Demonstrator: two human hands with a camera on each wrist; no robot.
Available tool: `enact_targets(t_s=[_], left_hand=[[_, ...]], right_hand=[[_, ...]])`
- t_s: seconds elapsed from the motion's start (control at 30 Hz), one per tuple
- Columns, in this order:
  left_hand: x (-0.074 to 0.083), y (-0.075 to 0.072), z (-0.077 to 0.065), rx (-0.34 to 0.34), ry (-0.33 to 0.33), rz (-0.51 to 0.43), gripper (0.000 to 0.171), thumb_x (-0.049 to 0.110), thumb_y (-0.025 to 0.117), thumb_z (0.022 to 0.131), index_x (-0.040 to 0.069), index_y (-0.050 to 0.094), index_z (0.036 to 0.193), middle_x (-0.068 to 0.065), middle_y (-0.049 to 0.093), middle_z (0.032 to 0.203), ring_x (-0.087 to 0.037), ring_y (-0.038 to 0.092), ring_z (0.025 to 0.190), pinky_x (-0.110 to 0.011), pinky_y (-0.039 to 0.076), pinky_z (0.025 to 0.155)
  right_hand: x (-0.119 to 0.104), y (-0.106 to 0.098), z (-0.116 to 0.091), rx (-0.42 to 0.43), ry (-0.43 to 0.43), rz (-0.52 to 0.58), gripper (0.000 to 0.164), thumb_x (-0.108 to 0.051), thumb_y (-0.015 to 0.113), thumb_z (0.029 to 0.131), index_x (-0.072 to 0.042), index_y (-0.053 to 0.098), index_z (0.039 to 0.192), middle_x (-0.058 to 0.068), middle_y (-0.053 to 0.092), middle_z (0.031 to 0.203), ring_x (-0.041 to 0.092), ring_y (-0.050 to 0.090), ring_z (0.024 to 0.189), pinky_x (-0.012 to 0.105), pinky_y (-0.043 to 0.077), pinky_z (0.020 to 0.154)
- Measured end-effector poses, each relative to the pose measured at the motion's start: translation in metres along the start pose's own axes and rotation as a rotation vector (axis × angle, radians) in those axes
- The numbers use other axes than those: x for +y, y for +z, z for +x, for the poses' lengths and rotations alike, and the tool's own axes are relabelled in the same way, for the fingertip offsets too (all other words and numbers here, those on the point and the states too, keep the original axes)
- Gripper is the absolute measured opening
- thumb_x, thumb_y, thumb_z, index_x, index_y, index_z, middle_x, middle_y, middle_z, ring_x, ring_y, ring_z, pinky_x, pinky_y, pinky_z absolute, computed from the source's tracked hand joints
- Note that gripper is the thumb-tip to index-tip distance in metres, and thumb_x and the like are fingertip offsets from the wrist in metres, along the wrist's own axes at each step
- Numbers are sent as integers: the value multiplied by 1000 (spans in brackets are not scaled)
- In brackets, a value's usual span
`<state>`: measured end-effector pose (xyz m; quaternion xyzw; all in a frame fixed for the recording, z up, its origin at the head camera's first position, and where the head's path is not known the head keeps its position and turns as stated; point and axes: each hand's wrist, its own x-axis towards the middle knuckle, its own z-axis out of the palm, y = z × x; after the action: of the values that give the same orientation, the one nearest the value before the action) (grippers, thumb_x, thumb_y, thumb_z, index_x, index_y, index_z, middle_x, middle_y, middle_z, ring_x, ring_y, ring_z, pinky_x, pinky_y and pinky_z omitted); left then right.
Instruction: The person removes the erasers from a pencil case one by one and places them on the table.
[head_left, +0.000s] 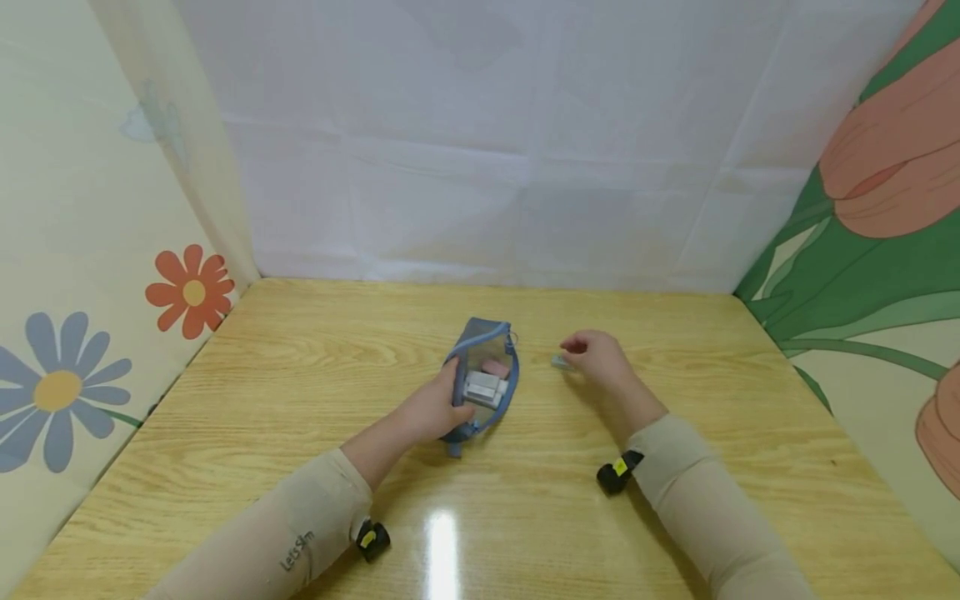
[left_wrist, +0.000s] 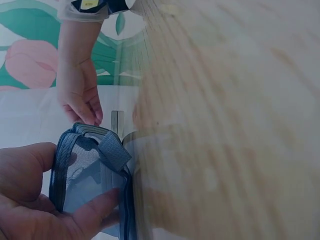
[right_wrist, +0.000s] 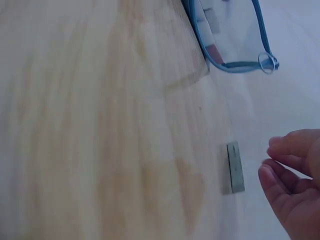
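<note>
A blue zippered mesh pouch (head_left: 480, 332) lies on the table with its mouth spread. Inside it are white blocks (head_left: 483, 388) and a pink block (head_left: 495, 367). My left hand (head_left: 433, 406) grips the pouch's near left side; in the left wrist view, thumb and fingers of that hand (left_wrist: 30, 192) hold its edge. To the pouch's right lies a small grey-green block (right_wrist: 235, 167). My right hand (head_left: 600, 360) hovers beside this block, thumb and fingertips bent toward each other. A gap shows between the fingertips (right_wrist: 270, 172) and the block in the right wrist view.
The wooden table (head_left: 337, 333) runs back to a white cloth (head_left: 480, 208). Flower-printed panels stand at the left (head_left: 90, 250) and right (head_left: 885, 275). A small metal ring (right_wrist: 266, 63) hangs at the pouch's end.
</note>
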<state>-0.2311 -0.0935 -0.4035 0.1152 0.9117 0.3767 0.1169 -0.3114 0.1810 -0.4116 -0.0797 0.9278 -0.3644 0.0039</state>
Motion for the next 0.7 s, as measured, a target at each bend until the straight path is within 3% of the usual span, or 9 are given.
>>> enact_targets(t_s=[0.33,0.7], left_hand=[[1,-1,0,0,10,15,87,20,62,85,-3,3,145,-28,41,134,-30,47,117,-42,39,94],[-1,0,0,4,29,-6,87,18,63,84,-4,4,144,-28,43,132,-31,46,116,-42,39,95]], right_hand=[[-30,17,-3,-43,-107,-27,17,-12,64,85,-3,68,99,9,66,95,22,60,90,35,48,81],[-48,35,-2,-88,-176,16,12,-10,67,81,-3,69,92,7,67,88,19,61,83,31,49,76]])
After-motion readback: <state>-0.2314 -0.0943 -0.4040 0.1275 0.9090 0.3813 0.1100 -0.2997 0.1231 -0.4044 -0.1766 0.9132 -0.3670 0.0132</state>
